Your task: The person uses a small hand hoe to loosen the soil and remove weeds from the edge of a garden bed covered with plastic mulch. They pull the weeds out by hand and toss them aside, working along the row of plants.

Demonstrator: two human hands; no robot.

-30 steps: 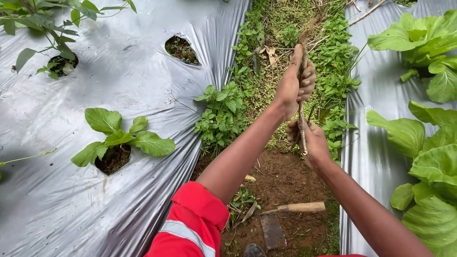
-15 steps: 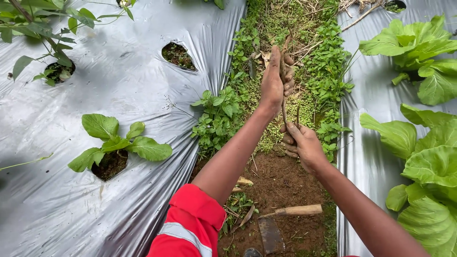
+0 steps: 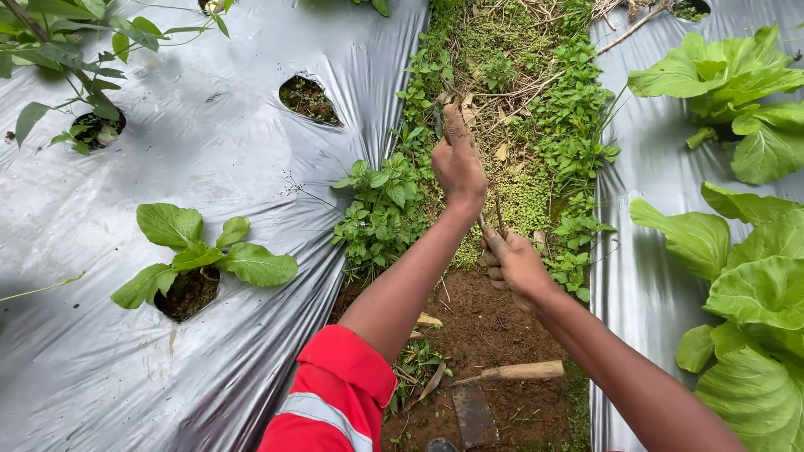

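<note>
My left hand is raised over the weedy furrow, closed around the top of a thin brown root or stem. Below it, my right hand grips the lower end of the same stem above bare soil. The stem runs nearly upright between both hands and is mostly hidden by the fingers. My left arm wears a red sleeve with a grey reflective band.
Silver plastic mulch covers beds on both sides, with planting holes. A small leafy seedling grows at left, large leafy greens at right. A hoe with a wooden handle lies on the soil. Weeds line the furrow.
Both hands have moved left and down with the stem. The left hand has turned so its back faces me, and less of the stem shows.
</note>
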